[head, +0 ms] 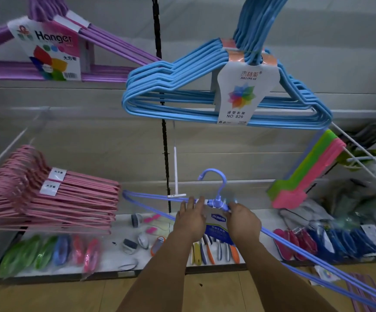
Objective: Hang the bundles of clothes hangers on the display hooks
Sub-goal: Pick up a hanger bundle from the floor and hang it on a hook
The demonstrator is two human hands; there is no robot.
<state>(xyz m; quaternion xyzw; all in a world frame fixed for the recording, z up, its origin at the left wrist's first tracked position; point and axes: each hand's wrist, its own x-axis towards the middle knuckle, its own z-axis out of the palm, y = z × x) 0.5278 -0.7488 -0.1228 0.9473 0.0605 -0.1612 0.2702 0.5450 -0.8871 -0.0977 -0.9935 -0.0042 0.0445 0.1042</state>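
Hands meet at the neck of a periwinkle hanger bundle (216,202), low in the middle of the view, in front of the shelf. The left hand (190,220) lies on the left shoulder of the bundle with fingers stretched forward and close together; whether the thumb goes under the wires I cannot tell. The right hand (243,222) has its fingers curled around the neck, just right of the white tie. The hook of the bundle stands upright above both hands, and its right side runs down toward the lower right corner. A white and blue label (216,224) hangs between the hands; its writing is too blurred to read.

A white display hook (176,176) hangs just left of the bundle's hook and above the left hand, apart from both.

Higher up, a light blue hanger bundle (182,95) hangs with a white card reading "JIELINLAI" and "NO 829" under a coloured flower. At the top left a purple hanger bundle (106,37) carries a card with the word "Hanger". Pink hanger bundles (70,199) lie stacked at the left with small white tags. Green and pink plastic pieces (306,172) hang at the right. Small packaged goods lie on the white shelf (115,230) below.
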